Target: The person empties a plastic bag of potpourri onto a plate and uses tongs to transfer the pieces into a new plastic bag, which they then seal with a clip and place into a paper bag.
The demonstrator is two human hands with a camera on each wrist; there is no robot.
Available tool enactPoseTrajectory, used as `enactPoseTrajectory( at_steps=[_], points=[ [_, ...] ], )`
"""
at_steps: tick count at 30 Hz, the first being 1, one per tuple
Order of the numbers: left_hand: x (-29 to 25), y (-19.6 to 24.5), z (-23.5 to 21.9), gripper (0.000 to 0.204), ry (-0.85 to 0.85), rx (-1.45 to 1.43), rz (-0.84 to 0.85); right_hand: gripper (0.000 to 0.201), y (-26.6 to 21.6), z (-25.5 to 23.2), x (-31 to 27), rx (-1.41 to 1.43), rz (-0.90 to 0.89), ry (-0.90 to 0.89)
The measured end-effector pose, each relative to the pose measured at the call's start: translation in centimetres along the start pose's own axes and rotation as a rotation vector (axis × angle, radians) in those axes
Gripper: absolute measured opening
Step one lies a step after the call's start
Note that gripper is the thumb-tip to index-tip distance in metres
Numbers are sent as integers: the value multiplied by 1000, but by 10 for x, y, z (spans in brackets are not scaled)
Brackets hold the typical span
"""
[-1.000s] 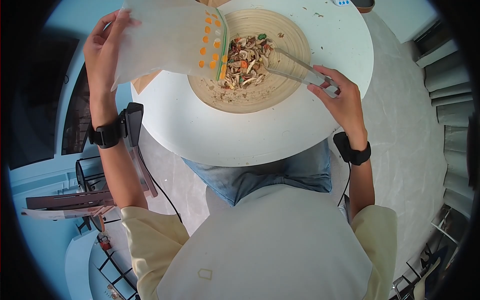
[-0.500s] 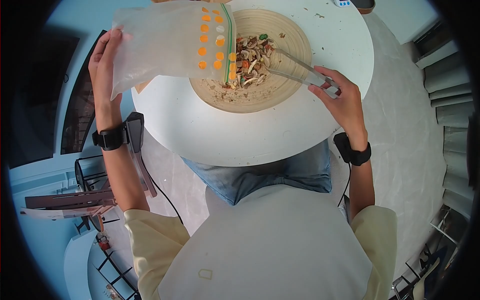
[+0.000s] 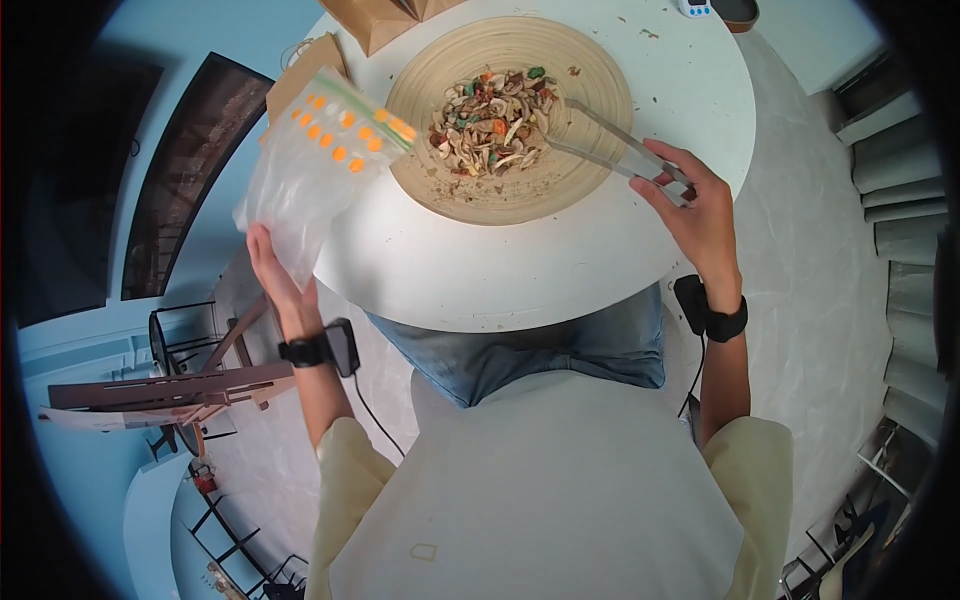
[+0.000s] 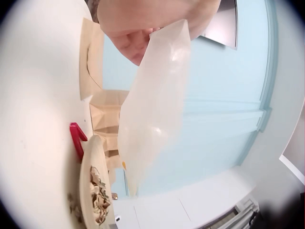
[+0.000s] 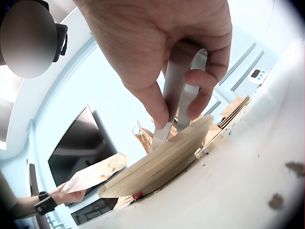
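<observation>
In the head view, my left hand point(image 3: 280, 280) holds a translucent zip bag point(image 3: 285, 190) with orange dots by its lower end. The bag is tilted, with its green zip end at the left rim of a round wooden plate point(image 3: 590, 80). A pile of dried sliced mushrooms point(image 3: 495, 115) with green and orange bits lies on the plate. My right hand point(image 3: 700, 215) pinches metal tongs point(image 5: 174, 90) between thumb and fingers near their bent end. The tong tips reach the right side of the pile. In the left wrist view, the bag point(image 4: 155, 100) hangs from the fingers.
Brown paper bags point(image 3: 375, 25) stand behind the plate on the round white table point(image 3: 470, 280). A white timer point(image 3: 694, 8) and a dark dish point(image 3: 735, 12) are at the far right. Beside the plate lies a red object point(image 4: 77, 140). Crumbs are scattered on the table.
My left hand has come down and towards my body, drawing the bag back from over the plate and uncovering the pile. The right hand and tongs have barely moved.
</observation>
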State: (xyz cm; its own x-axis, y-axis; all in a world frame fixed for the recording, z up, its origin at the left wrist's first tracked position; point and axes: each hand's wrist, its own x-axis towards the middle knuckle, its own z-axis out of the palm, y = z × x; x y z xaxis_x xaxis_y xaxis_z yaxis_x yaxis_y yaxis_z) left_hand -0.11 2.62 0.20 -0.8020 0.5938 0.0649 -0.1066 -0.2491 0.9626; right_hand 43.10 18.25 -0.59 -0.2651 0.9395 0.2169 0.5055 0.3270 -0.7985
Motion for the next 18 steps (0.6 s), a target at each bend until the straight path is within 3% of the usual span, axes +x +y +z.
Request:
enactPoseTrajectory(
  at_steps=[3,6,7,11,14,18],
  points=[
    [-9,-40,-60,20,63,-8,45,41,0,0,-3,-2,21,28],
    [-39,-52,-74,24,157,82,-36,41,9,7,-5,91,-10,143],
    [-55,-43,-55,41,223,-13,-96,42,9,6,-5,108,19,140],
    [-84,-40,-40,62,241,73,-183,44,17,12,-4,128,-5,245],
    [-97,-41,-39,65,256,50,-172,43,16,16,-5,67,-49,317],
    [-120,-41,-25,72,322,57,-144,42,-22,20,-25,130,-62,230]
  ],
)
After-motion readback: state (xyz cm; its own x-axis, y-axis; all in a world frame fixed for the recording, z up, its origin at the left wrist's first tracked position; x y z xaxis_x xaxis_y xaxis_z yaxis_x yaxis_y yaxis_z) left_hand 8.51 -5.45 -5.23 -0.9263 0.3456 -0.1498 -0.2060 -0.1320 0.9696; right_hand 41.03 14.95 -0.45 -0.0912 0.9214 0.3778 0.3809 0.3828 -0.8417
